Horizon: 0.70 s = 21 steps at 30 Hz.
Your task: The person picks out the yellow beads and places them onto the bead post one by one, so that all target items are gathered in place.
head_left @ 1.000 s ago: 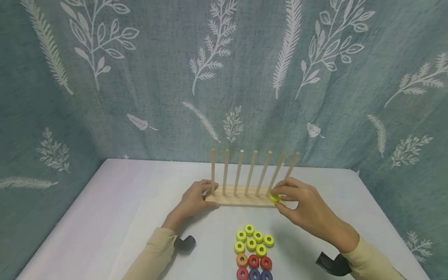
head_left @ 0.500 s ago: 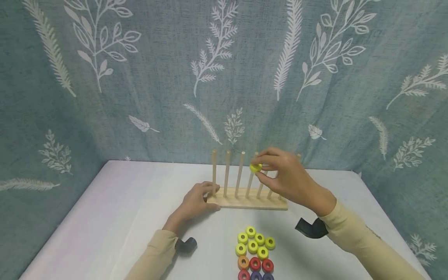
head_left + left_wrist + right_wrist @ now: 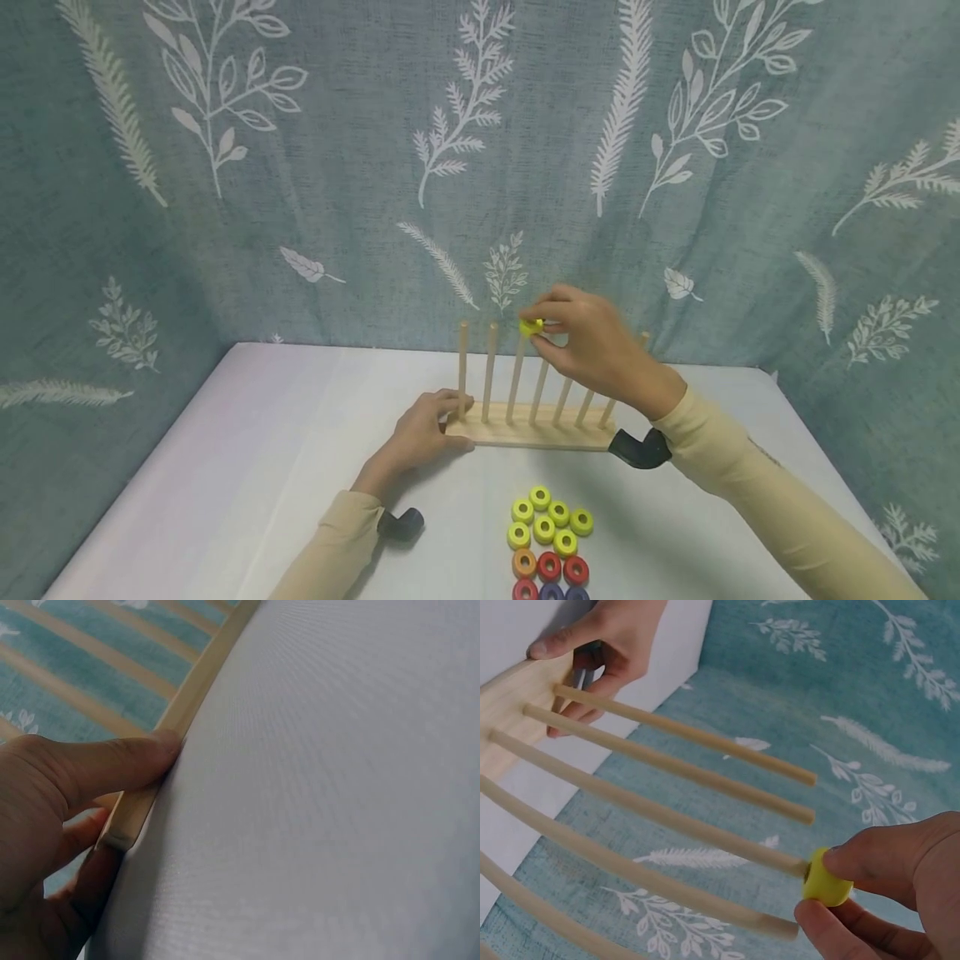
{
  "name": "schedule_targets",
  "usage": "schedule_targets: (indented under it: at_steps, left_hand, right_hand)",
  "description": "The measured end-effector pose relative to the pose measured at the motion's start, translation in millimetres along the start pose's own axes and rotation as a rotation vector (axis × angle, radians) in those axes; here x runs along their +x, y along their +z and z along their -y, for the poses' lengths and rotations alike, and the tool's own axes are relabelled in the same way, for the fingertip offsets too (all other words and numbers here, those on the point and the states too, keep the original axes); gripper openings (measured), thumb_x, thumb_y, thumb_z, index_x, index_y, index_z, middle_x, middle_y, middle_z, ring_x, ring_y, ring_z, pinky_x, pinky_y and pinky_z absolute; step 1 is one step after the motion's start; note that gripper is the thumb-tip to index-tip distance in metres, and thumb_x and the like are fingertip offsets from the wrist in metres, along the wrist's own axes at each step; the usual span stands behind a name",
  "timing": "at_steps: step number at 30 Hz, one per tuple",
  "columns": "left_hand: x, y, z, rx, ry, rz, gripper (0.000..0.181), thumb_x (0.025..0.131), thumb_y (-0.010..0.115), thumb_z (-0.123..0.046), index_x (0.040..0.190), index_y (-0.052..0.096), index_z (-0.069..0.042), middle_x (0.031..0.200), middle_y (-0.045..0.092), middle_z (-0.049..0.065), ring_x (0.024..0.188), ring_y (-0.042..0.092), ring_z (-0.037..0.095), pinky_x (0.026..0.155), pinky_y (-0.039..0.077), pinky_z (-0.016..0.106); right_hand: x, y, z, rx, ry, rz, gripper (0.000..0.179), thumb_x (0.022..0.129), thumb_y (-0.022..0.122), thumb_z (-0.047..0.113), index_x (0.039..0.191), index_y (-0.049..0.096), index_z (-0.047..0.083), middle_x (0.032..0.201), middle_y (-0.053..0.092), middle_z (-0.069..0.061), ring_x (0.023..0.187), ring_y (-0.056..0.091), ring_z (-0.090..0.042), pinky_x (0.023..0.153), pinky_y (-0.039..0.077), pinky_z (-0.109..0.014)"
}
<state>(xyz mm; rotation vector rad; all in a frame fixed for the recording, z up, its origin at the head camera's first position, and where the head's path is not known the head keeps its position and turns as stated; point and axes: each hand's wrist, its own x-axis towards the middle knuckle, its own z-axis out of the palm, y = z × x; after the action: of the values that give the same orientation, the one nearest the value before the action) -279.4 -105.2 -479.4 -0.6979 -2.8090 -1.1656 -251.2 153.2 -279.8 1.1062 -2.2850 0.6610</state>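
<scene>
A wooden peg rack (image 3: 536, 433) with a row of upright pegs stands on the table. My left hand (image 3: 423, 423) grips its left end, thumb along the front edge and fingers round behind, as the left wrist view shows close up. Between thumb and fingers, my right hand (image 3: 592, 342) pinches a yellow ring (image 3: 827, 877). The ring is right at the tip of the third peg (image 3: 660, 806) from the left, its hole facing the peg end. No rings show on the pegs in view.
In front of the rack, several yellow rings (image 3: 544, 529) lie in a cluster. Closer to me are an orange ring (image 3: 524, 564), red rings (image 3: 576, 571) and dark blue rings (image 3: 551, 592), partly cut off. A leaf-patterned curtain (image 3: 360, 167) hangs behind the white table (image 3: 300, 433).
My right hand has lifted the yellow ring from beside the rack's right end, up and leftward to the top of the third peg. The left hand has stayed on the rack.
</scene>
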Motion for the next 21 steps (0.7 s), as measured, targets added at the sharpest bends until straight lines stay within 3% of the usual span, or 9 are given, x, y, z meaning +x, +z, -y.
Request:
schedule_targets:
  at_steps: [8, 21]
  left_hand:
    - [2.1, 1.9, 1.8, -0.003, 0.023, 0.0, 0.061, 0.072, 0.09, -0.023, 0.129, 0.068, -0.013, 0.134, 0.062, 0.001, 0.124, 0.054, 0.032, 0.1, 0.043, 0.056]
    - [1.2, -0.1, 1.5, -0.01, 0.017, 0.002, 0.062, 0.072, 0.091, -0.024, 0.129, 0.068, -0.014, 0.134, 0.062, 0.0, 0.125, 0.054, 0.032, 0.102, 0.042, 0.057]
  right_hand:
    - [1.9, 3.3, -5.9, -0.005, -0.023, -0.01, 0.021, 0.082, 0.074, -0.006, 0.102, 0.076, 0.0, 0.095, 0.067, -0.009, 0.082, 0.067, -0.021, 0.072, 0.056, -0.028]
    - [5.8, 4.2, -7.3, 0.017, 0.009, 0.041, 0.02, 0.084, 0.075, -0.004, 0.104, 0.075, -0.001, 0.096, 0.068, -0.009, 0.084, 0.067, -0.021, 0.074, 0.057, -0.029]
